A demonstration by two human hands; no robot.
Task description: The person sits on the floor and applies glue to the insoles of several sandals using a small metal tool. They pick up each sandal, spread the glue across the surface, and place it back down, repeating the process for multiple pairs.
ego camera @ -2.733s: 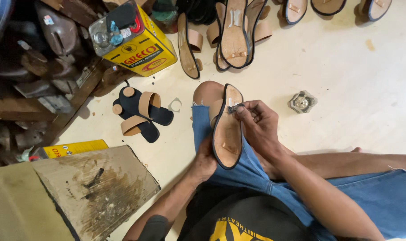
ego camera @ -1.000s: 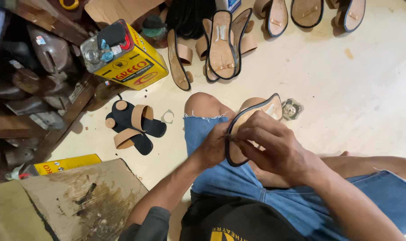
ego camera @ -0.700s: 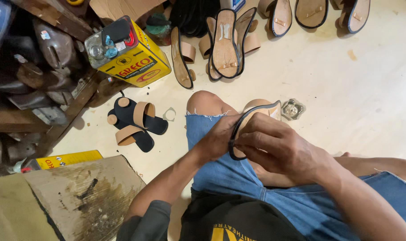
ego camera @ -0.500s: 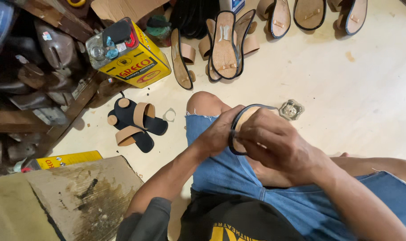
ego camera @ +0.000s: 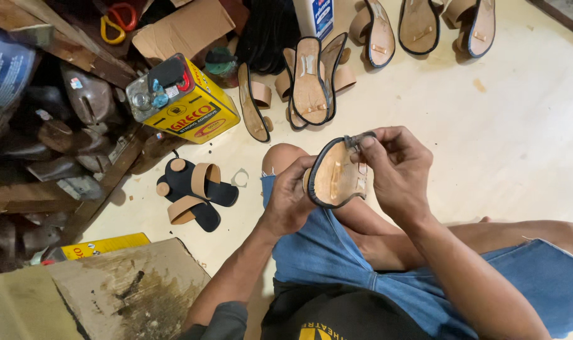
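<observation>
I hold a tan sandal sole with a black rim (ego camera: 334, 177) above my knee, tilted with its inner face up. My left hand (ego camera: 291, 196) grips its left edge. My right hand (ego camera: 396, 170) pinches the black edging at the sole's top end between thumb and fingers. I sit on the floor in blue denim shorts (ego camera: 337, 252).
A yellow adhesive can (ego camera: 185, 104) stands at the upper left beside dark clutter and wood. Two black sandals with tan straps (ego camera: 195, 192) lie left of my knee. Several unfinished sandals (ego camera: 311, 79) lie at the top. A stained board (ego camera: 129, 289) sits at the lower left.
The sole has gone from lying flat along my knee to being lifted and turned. My right hand has moved to its top end and now pinches the black edging there.
</observation>
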